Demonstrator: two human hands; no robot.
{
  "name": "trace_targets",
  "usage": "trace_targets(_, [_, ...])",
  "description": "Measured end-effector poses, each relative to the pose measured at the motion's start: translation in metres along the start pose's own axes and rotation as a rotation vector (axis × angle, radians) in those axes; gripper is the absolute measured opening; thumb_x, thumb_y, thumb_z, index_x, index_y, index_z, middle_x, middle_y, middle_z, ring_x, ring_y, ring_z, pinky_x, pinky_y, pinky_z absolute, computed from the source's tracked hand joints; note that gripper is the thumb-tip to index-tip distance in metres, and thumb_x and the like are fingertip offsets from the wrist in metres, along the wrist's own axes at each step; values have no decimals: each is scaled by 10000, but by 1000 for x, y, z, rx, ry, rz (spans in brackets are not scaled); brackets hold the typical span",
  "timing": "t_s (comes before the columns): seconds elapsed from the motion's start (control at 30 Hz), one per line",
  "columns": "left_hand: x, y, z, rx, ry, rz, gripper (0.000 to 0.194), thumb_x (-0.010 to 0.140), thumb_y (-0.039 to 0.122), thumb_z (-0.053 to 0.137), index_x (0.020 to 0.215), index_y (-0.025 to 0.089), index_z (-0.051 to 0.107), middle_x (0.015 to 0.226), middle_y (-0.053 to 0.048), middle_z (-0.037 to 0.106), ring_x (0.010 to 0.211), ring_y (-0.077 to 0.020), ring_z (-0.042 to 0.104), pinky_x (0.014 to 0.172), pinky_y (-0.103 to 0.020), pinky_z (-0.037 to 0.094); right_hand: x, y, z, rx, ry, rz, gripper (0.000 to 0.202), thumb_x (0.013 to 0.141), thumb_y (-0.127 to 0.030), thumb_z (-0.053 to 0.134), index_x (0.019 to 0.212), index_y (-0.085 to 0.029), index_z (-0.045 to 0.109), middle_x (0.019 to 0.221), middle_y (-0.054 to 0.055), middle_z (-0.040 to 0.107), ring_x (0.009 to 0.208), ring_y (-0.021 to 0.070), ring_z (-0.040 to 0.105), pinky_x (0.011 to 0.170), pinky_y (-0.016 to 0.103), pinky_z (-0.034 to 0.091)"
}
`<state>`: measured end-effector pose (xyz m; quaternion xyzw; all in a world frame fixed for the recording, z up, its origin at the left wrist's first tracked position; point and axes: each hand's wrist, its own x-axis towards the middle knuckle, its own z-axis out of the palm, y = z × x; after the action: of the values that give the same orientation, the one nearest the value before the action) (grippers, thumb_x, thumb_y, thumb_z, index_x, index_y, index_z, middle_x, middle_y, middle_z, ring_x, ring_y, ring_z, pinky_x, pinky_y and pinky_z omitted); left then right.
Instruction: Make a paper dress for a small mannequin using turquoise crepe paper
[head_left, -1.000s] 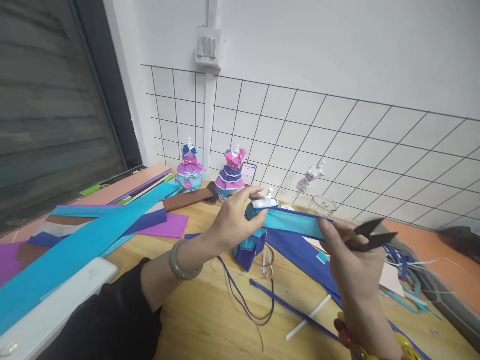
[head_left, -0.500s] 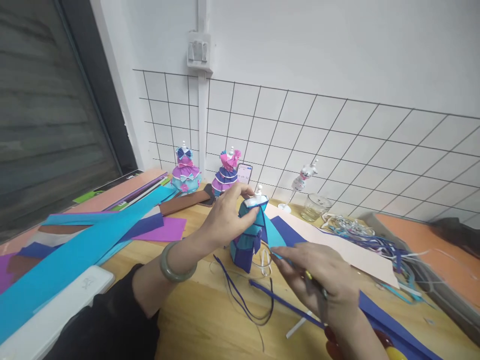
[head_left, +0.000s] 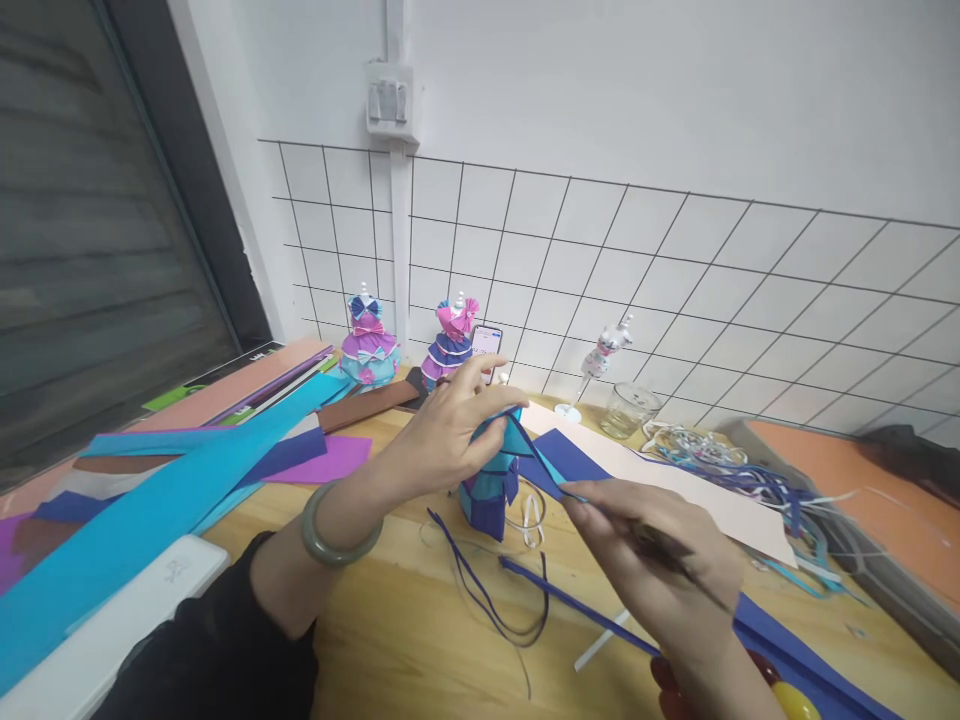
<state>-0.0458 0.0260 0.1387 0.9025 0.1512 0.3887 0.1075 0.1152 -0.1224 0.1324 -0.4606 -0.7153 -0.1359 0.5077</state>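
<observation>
A small dress form in a teal and navy dress (head_left: 482,507) stands on the wooden table. My left hand (head_left: 457,420) is closed around its upper part, thumb in front, hiding most of the bodice. From the bodice a narrow teal strip with a navy edge (head_left: 541,458) runs taut down to the right. My right hand (head_left: 660,560) pinches the far end of this strip between thumb and fingers. A slim dark tool (head_left: 664,548) also lies in the right palm; its kind I cannot make out.
Two dressed forms (head_left: 369,345) stand behind left, near a propped phone (head_left: 487,340). A bare form (head_left: 607,348) and a glass (head_left: 630,410) stand behind right. Coloured sheets (head_left: 187,480) cover the left side. Loose navy strips (head_left: 487,595) lie in front.
My right hand has moved right and slightly up, drawing the strip tight. My left fingers have shifted over the top of the bodice, covering more of it.
</observation>
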Motion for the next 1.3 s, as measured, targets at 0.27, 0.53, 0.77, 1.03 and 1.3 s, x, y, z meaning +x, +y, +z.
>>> trace_targets(0.27, [3,2,-9,-46,-125,83,169,896,153,418,986,188,557,1381,-133,414,1347,-235,373,1074,-398,356,-7,16,3,306,319,572,53,753,-282,754,753,-241,720,553,-36,596,497,96,507,449,220,397])
trace_targets(0.53, [5,-13,0,-134,-67,-83,137,940,206,369,995,214,494,1244,-89,535,1259,-209,456,1048,-399,371,8,38,13,747,285,876,376,815,-515,643,976,-177,674,532,-104,208,428,46,186,403,203,183])
trace_targets(0.77, [10,-27,3,-167,39,-196,130,910,181,383,969,210,496,1137,-59,574,1118,-186,506,981,-361,389,-6,82,33,640,-96,1027,541,844,-702,409,905,-187,561,527,-94,301,396,58,193,380,207,174])
trace_targets(1.03, [10,-31,3,-331,177,-332,165,896,221,404,1000,207,531,1043,-36,577,1010,-173,525,895,-319,411,-9,54,43,210,-323,667,438,943,-548,368,937,-179,605,777,31,617,705,158,575,621,275,457])
trace_targets(1.3, [17,-33,-3,-825,124,-574,68,795,221,501,845,176,511,638,54,455,539,-73,415,502,-193,345,-2,36,26,73,-251,580,382,962,-484,394,1099,-197,604,1055,85,688,985,206,632,770,288,485])
